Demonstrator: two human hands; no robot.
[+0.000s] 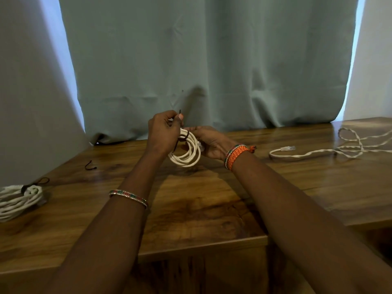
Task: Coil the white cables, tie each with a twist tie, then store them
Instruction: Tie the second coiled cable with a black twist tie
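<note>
Both hands were up over the wooden table (191,209), mid-frame. Left hand (163,132) pinched the dark twist tie (179,132), one end poking up past the fingertips, the tie looped round the coiled white cable (186,153). Right hand (210,143) gripped the coil from the far side, held clear of the tabletop. A tied coil (19,198) lay at the table's left edge. A spare tie (90,165) lay near it. A loose white cable (318,151) sprawled on the right. No container in view.
</note>
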